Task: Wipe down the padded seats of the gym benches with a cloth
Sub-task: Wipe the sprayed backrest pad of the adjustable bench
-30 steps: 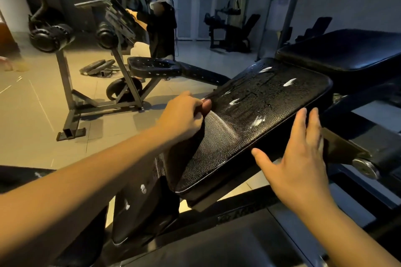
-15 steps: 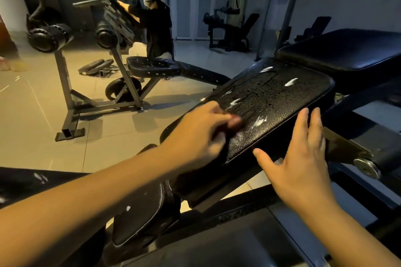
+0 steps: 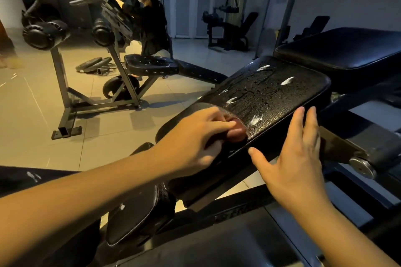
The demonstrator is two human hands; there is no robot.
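Note:
A black padded seat (image 3: 271, 93) slopes up to the right in the middle of the view, wet and dotted with white foam streaks. My left hand (image 3: 195, 136) presses on its lower near end with curled fingers. It grips a dark cloth (image 3: 218, 151) that is mostly hidden under it. A dull wiped band curves behind the fingers. My right hand (image 3: 297, 158) has straight, spread fingers and lies against the seat's near side edge. A second black pad (image 3: 347, 50) lies just beyond, at the upper right.
A smaller black pad (image 3: 134, 212) hangs below my left forearm, above the machine's dark frame (image 3: 238, 206). On the tiled floor to the left stands another bench (image 3: 152, 65) with a person (image 3: 152, 21) behind it and weight plates (image 3: 93, 64) nearby. More machines line the far wall.
My left hand has slid with the cloth from the seat's left edge across to its near lower end, leaving a wiped band. My right hand has stayed put.

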